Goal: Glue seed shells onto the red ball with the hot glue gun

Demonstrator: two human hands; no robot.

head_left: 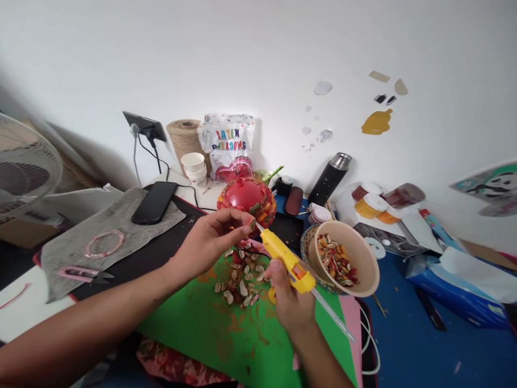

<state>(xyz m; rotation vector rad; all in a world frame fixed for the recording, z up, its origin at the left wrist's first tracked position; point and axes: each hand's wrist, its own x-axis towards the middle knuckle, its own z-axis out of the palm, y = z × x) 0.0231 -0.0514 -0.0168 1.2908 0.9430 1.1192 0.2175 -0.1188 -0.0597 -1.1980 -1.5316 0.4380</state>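
Note:
My left hand [214, 231] pinches a small peanut shell [252, 224] between thumb and fingertips. Wrapped round the handle of a yellow hot glue gun [285, 258], my right hand [288, 293] holds its nozzle up against or very close to the shell; I cannot tell whether they touch. A clear glue stick [333, 315] sticks out of the gun's back end. Just behind both hands sits a red balloon [244, 194], its sides covered with coloured shell pieces. Loose peanut shells [242, 285] lie below on a green sheet [194, 323].
On the right, a beige bowl [365, 258] of coloured shells tilts in a woven basket [309, 242]. A black flask [330, 178], paint jars [369, 205] and a balloon bag [228, 143] stand near the wall. Leftward lie a phone [154, 202] and pink thread snips [83, 275].

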